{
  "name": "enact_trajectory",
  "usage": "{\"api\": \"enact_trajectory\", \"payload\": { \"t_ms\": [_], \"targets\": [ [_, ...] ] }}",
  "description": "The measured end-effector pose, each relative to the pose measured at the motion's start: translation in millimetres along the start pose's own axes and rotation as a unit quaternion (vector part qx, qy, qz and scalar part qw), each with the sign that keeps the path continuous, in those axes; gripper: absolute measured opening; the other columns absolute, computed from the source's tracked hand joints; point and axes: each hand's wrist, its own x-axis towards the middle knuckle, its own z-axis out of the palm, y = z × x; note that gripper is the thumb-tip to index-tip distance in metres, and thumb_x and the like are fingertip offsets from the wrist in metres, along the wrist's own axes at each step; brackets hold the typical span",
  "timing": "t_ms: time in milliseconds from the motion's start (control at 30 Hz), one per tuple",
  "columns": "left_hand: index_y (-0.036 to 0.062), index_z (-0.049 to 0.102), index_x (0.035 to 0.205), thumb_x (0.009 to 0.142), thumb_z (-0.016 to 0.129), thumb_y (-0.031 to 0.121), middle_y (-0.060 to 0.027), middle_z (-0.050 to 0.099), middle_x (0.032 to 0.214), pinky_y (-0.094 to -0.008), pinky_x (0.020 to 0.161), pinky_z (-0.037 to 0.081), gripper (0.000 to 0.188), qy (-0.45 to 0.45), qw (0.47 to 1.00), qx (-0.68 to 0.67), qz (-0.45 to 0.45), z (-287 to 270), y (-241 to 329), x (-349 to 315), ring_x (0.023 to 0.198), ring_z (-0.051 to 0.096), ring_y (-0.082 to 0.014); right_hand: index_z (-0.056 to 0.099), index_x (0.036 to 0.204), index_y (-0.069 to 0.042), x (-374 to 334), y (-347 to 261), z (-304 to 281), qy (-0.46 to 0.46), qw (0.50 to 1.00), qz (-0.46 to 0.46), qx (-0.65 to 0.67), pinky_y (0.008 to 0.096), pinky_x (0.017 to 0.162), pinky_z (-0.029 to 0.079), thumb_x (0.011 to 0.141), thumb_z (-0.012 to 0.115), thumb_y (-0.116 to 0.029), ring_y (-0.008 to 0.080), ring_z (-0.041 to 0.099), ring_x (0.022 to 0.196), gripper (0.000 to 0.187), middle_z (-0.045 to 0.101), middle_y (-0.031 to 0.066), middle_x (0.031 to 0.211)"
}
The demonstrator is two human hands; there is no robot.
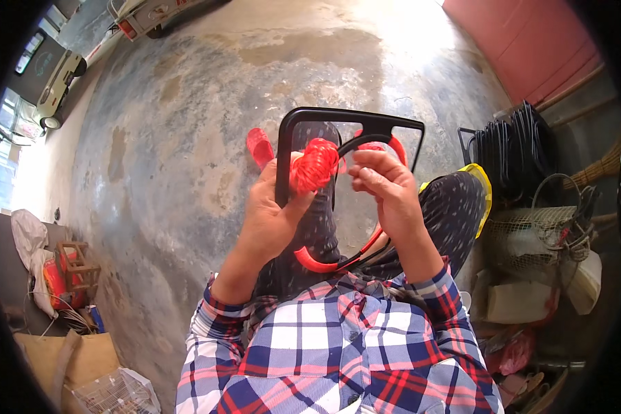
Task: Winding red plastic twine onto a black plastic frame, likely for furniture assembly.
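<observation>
My left hand (272, 219) is closed around a bundle of shiny red cord (314, 165), its thumb and fingers on either side of the coil. Beside that hand, over my lap, stands a black frame (348, 114) with rounded corners. Within it curves a black ring, partly covered in red (314, 262) at the bottom and upper right. My right hand (391, 193) is raised inside the frame, its thumb and fingertips pinched together just right of the bundle. Whatever lies between those fingertips is too small to make out.
Red footwear (259, 147) shows on the concrete floor. To the right are a stack of black frames (507, 141), a wire basket (531, 231) and a straw broom (597, 165). A wooden stool (81, 265) stands at left, with a vehicle (61, 79) farther off.
</observation>
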Motion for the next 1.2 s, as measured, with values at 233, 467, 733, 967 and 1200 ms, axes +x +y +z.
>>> {"api": "enact_trajectory", "payload": {
  "t_ms": [233,467,733,967,1200],
  "targets": [
    [0.0053,0.068,0.114,0.082,0.069,0.002,-0.0133,0.057,0.13,-0.0371,0.1,0.044,0.032,-0.047,0.985,0.104,0.127,14.6,15.9,4.8,0.119,0.056,-0.0271,0.068,0.099,-0.007,-0.8,-34.8,42.9,0.005,0.798,-0.369,-0.476,0.0373,0.089,0.046,0.069,0.081,-0.009,0.0274,0.058,0.101,0.033,0.062,0.009,0.106],
    [0.0033,0.066,0.088,0.081,0.072,0.003,-0.0154,0.053,0.136,-0.0334,0.093,0.045,0.009,0.017,0.993,0.095,0.061,-10.3,-3.2,-0.3,0.113,0.057,-0.0221,0.058,0.117,-0.001,-9.1,-40.7,21.2,-0.028,0.976,-0.203,0.073,0.0388,0.097,0.046,0.092,0.067,-0.019,0.0223,0.062,0.105,0.032,0.065,0.0126,0.113],
    [-0.0003,0.058,0.106,0.096,0.062,0.017,-0.0101,0.068,0.077,-0.0235,0.057,0.051,0.02,-0.034,0.979,-0.106,-0.169,-23.4,-14.2,2.7,0.061,0.062,-0.0125,0.053,0.121,-0.003,-60.9,-4.6,7.7,-0.238,0.967,-0.087,-0.007,0.0503,0.098,0.044,0.092,0.066,-0.037,0.0297,0.06,0.105,0.047,0.066,0.0145,0.1],
    [0.0013,0.059,0.099,0.095,0.065,0.018,-0.0085,0.065,0.07,-0.0238,0.054,0.05,0.018,0.012,0.971,-0.141,-0.192,-31.5,-9.7,-1.5,0.057,0.06,-0.0122,0.05,0.116,-0.002,-51.6,-1.6,-37.5,-0.019,0.98,-0.042,0.196,0.0415,0.081,0.055,0.099,0.057,-0.035,0.0266,0.059,0.094,0.037,0.059,0.0124,0.088],
    [-0.0019,0.067,0.092,0.09,0.066,0.002,-0.0039,0.069,0.093,-0.0262,0.077,0.048,0.005,-0.027,0.994,0.107,-0.025,-8.5,17.3,-1.3,0.084,0.062,-0.0119,0.068,0.102,0.001,8.0,21.8,-15.6,0.02,0.961,-0.048,-0.273,0.0279,0.074,0.05,0.086,0.074,-0.018,0.0124,0.059,0.087,0.026,0.059,0.0052,0.099]
  ]
}}
